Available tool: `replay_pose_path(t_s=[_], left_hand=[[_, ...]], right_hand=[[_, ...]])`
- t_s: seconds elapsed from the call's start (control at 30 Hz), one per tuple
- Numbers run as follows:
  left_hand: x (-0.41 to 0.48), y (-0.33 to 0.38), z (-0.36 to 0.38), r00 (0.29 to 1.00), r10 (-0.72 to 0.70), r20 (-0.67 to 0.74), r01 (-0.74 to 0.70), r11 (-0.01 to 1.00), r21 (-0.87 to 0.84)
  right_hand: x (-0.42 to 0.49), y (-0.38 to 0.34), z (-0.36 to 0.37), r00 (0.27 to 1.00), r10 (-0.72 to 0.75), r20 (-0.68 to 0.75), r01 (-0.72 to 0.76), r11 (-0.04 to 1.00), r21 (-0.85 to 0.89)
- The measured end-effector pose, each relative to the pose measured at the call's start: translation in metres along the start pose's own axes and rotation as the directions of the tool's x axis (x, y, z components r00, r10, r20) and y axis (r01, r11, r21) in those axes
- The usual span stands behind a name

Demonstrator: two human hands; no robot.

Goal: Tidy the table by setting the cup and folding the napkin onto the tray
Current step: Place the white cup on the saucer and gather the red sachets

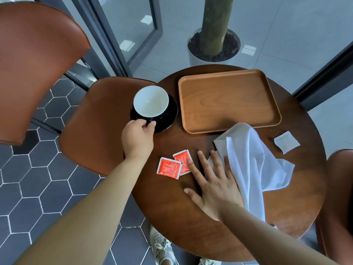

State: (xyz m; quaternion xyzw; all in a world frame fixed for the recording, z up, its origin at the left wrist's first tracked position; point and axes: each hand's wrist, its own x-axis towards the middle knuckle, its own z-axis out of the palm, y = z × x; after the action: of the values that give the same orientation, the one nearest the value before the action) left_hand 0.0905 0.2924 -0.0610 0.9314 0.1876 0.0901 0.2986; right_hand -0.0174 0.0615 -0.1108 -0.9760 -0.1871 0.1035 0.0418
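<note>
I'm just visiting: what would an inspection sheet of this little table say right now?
Surface: round dark wooden table.
Job's things: cup on black saucer, left of the empty tray; white napkin unfolded, its tip over the tray's near rim.
Clutter: two red packets; one white packet.
Hands: left hand grips the cup's near side; right hand flat, fingers touching napkin and a red packet.
Cables: nothing seen.
Surroundings: brown chairs, potted tree, hexagon-tiled floor.
</note>
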Motion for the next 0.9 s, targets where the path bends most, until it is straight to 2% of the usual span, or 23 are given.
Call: replay_pose_path(t_s=[0.33,0.9], left_hand=[[0.01,-0.016,-0.009,0.996,0.083,-0.017,-0.082,0.995,0.06],[0.009,-0.013,-0.013,0.998,0.051,-0.04,-0.052,0.998,-0.021]], right_hand=[[-0.001,0.0,-0.002,1.0,0.003,0.004,-0.003,1.0,0.005],[-0.001,-0.001,-0.002,0.999,0.02,0.037,-0.02,1.0,-0.003]])
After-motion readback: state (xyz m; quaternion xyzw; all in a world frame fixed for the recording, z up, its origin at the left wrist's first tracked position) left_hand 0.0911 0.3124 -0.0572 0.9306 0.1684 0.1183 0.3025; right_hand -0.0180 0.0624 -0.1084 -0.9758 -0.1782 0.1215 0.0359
